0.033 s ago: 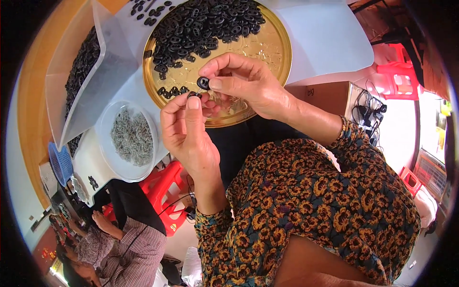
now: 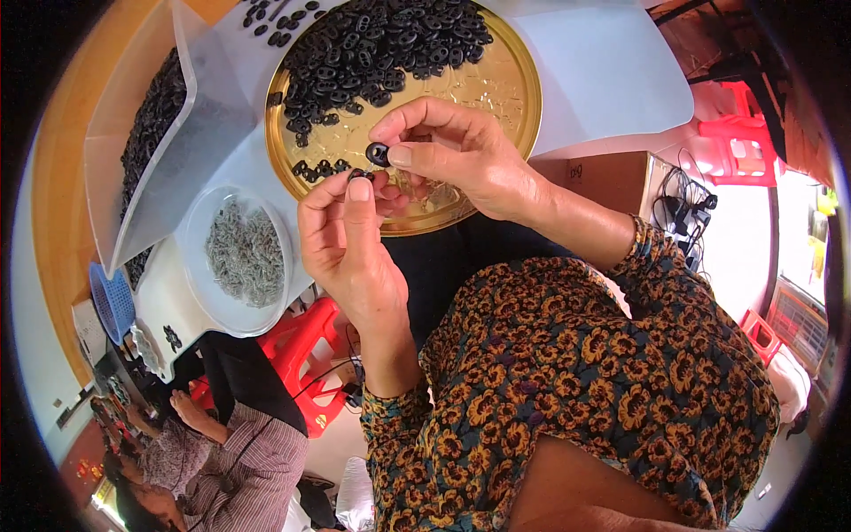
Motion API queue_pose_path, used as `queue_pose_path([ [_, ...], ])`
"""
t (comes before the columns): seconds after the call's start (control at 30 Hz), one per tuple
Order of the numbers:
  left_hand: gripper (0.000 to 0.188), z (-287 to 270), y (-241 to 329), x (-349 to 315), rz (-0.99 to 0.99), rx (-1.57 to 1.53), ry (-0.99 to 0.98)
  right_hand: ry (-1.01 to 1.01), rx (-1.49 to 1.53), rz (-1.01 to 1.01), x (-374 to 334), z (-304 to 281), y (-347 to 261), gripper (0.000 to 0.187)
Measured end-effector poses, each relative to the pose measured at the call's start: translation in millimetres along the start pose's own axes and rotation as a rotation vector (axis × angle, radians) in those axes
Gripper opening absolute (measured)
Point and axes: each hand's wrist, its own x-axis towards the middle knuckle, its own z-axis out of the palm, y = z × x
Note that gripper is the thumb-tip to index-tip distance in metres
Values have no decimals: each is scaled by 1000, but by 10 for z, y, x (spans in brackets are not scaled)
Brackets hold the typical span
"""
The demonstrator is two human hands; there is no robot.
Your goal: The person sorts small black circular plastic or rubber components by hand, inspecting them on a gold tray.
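The right hand (image 2: 461, 164) pinches a small black ring (image 2: 378, 153) between thumb and forefinger, just above the near rim of the gold tray (image 2: 505, 97) heaped with more rings. The left hand (image 2: 346, 239) grips another dark piece (image 2: 361, 175) in its fingers. This looks like the fitting step; next, the two pieces need close alignment.

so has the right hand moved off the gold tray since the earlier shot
No. The right hand sits over the same near part of the round gold tray, its fingers pinching a small black ring, as in the earlier picture.
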Motion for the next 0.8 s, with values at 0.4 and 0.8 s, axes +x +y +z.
queue_pose_path([
  [0.4, 16, -72, -59, 34, -9, 20, 24, 33, -196, -8, 13, 32, -42, 21],
  [0.8, 15, -118, -82, 46, -9, 55, 35, 31, -284, -64, 20, 50, -15, 20],
])
